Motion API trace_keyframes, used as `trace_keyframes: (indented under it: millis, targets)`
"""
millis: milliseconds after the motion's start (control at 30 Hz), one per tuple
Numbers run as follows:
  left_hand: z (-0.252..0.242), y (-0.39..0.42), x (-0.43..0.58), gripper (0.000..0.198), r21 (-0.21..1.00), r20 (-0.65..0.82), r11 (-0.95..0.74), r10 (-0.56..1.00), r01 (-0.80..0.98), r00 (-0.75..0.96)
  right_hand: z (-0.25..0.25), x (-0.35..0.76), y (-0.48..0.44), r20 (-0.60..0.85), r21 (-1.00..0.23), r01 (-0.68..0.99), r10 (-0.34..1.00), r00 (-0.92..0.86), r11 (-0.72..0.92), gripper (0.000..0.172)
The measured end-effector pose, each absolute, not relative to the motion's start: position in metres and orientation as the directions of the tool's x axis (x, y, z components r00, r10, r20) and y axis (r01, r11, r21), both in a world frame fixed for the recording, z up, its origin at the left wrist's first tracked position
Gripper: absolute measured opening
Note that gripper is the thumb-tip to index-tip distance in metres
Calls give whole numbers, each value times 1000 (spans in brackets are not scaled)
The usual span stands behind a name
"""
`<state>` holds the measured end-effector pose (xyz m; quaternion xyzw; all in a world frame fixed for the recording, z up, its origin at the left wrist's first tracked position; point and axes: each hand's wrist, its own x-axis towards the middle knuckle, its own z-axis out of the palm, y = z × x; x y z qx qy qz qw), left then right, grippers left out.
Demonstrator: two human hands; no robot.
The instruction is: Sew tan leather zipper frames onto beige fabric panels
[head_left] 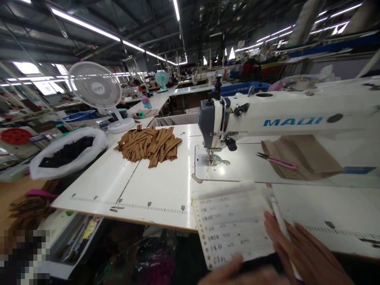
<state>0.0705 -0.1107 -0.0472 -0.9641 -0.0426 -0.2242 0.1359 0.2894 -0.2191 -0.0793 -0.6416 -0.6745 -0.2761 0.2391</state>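
Note:
A spiral-holed notebook point(231, 225) with handwritten lines lies slanted across the table's front edge, its lower part overhanging. My left hand point(237, 273) is at its lower edge, thumb over the page and fingers curled, partly cut off and blurred. Beside the page's right side, my right hand point(311, 253) has a white pen point(278, 211) between its fingers, the reddish end pointing away from me. Beyond the notebook stands a white sewing machine point(252, 113). Pink-handled thread snips point(279, 160) rest on a folded brown fabric piece point(303, 154) under the machine arm.
A heap of brown fabric strips point(150, 144) lies left of the needle. Behind it stands a white fan point(96, 87). A white bag point(99, 138) of black pieces sits at the left. Below the table is an open drawer point(74, 241) with tools.

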Motion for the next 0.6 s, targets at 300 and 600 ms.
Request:
trace_keyframes:
  millis: [300, 600]
  targets:
    - [-29, -104, 93, 35, -330, 480, -926, 2, 182, 877, -81, 288, -220, 705, 28, 999, 709, -34, 20, 57]
    - [-37, -109, 110, 27, -241, 652, -937, 39, 255, 758, -94, 299, -226, 722, -100, 995, 689, 67, 9, 52]
